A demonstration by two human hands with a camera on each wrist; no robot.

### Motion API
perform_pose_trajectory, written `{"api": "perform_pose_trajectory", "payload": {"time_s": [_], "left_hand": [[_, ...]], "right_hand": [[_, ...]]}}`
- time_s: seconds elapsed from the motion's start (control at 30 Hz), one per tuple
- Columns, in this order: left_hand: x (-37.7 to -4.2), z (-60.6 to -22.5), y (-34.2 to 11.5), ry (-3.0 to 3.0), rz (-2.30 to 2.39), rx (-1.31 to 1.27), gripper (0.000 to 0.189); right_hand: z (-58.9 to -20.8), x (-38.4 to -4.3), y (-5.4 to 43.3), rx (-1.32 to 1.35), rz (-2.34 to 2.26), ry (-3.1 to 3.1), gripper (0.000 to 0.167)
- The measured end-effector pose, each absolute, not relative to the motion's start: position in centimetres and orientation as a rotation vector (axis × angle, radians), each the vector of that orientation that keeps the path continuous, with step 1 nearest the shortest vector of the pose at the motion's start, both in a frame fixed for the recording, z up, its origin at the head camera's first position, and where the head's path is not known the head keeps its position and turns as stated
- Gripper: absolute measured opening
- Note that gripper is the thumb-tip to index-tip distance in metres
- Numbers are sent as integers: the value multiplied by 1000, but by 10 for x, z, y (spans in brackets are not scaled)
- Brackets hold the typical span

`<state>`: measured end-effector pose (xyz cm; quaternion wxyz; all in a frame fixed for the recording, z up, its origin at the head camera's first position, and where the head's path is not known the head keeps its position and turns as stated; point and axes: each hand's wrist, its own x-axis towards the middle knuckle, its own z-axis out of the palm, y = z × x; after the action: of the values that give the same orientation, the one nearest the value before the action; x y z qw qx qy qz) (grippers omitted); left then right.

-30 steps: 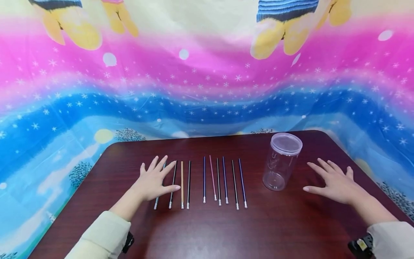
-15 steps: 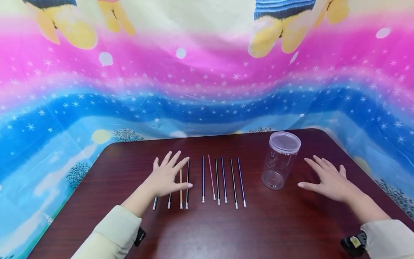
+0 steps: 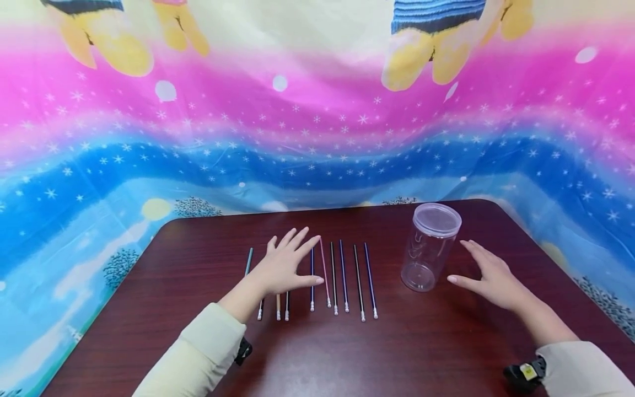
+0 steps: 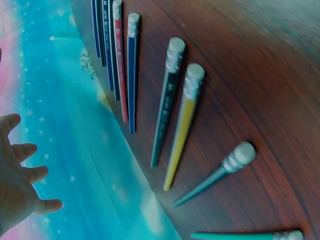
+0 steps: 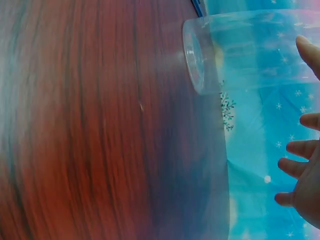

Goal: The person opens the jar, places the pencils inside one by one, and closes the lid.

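Note:
Several eraser-tipped pencils lie in a row across the table, eraser ends toward me. Among them are a red-pink pencil point(image 3: 326, 286), a yellow pencil point(image 4: 181, 137) and a teal pencil point(image 4: 235, 235). Over the row hovers my left hand point(image 3: 283, 270), fingers spread and holding nothing, its thumb overlapping the red-pink pencil in the head view; parts of several pencils are hidden beneath it. A clear plastic jar point(image 3: 428, 256) with its lid point(image 3: 437, 218) on stands upright to the right of the pencils. My right hand point(image 3: 496, 284) is just right of the jar, fingers extended, gripping nothing.
The dark red-brown wooden table point(image 3: 397, 358) has rounded far corners. Behind it hangs a colourful printed cloth point(image 3: 317, 132) with snowflakes, close along the far edge. Black wrist-worn devices sit at both sleeve cuffs.
My left hand has moved right along the pencil row, from the leftmost pencils to the middle. My right hand has moved left, closer to the jar. Pencils and jar have stayed put.

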<state>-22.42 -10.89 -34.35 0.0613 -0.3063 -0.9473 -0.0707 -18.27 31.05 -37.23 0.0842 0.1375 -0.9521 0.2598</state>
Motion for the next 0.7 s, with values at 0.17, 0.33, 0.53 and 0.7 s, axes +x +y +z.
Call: {"api": "perform_pose_trajectory", "payload": {"time_s": [0.17, 0.33, 0.53, 0.7], "left_hand": [[-228, -346, -95, -2854, -261, -973, 83], [-231, -349, -80, -2831, -341, -1047, 82], [-236, -348, -66, -2831, -489, -1125, 79], [-243, -346, -55, -2863, -635, -1143, 77]], "right_hand": [[-376, -185, 302, 370, 960, -2791, 88], [-379, -186, 294, 344, 1127, -2702, 90], [-383, -190, 286, 359, 1325, -2600, 89], [-385, -192, 281, 371, 1452, -2535, 86]]}}
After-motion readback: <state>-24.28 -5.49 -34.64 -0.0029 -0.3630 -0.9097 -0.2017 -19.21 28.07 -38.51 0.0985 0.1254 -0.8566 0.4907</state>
